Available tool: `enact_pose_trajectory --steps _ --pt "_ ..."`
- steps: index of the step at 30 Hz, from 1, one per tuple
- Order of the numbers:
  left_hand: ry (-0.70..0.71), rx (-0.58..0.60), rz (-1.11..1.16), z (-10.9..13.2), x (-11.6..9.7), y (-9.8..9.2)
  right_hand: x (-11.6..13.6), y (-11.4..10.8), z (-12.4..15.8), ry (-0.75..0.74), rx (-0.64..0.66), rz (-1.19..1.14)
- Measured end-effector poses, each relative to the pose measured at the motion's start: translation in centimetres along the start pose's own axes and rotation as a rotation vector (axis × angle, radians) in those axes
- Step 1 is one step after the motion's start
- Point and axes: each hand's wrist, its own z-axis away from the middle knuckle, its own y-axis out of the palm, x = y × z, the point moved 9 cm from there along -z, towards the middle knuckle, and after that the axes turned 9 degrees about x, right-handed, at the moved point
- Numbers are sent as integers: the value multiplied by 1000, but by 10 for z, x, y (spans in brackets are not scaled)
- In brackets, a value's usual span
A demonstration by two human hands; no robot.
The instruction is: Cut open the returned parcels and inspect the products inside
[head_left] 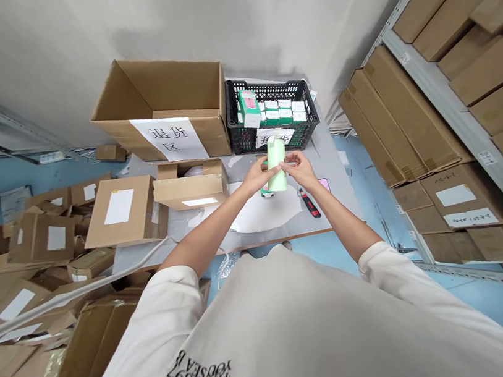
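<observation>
In both hands, above the table, I hold a pale green cylindrical item (278, 172), roughly upright, with a narrower piece at its top. My left hand (256, 174) grips it from the left, thumb across its front. From the right, my right hand (300, 169) pinches it with thumb and fingers. Partly hidden behind it, a green-and-white object (266, 193) shows near the left hand. Beneath lies a white sheet (255, 216) on the grey table (148, 253). Close to my right forearm is a red-and-black hand tool (310, 205), beside a partly covered pink-screened phone (324, 184).
A black crate (310, 108) with several green-and-white boxes (271, 114) stands at the table's back. Left of it is a large open carton (164, 132); smaller cartons (119, 213) sit in front. Shelves (466, 114) of cartons rise on the right, and discarded cardboard (48, 242) piles up on the left.
</observation>
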Motion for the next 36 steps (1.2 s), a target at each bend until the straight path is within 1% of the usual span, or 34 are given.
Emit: enact_pose_trajectory --steps 3,9,12,14,16,19,22,25,29,32,34,36 --pt "-35 24 78 2 2 3 -3 2 -1 9 31 -6" --pt "-197 27 335 0 24 0 1 7 -1 -17 90 -21" --pt "-268 50 390 -1 34 2 3 10 1 -14 95 -27" --pt "-289 44 393 -1 38 1 2 12 2 -6 99 -20" --pt "-268 17 364 1 39 -1 1 12 3 -4 104 -14" --pt "-166 -28 274 4 35 -5 2 11 3 -28 92 -7" --pt "-27 -30 106 5 26 -6 6 12 3 -61 78 13" --pt "57 -40 -74 8 23 -6 12 16 8 -85 84 42" --pt "97 -87 -253 12 25 -6 20 21 19 -103 82 125" --pt "123 -98 -314 14 28 -1 23 21 26 -111 70 212" --pt "122 -82 -330 13 33 3 20 16 29 -98 43 246" --pt "119 -46 -346 9 40 7 11 7 31 -67 11 252"
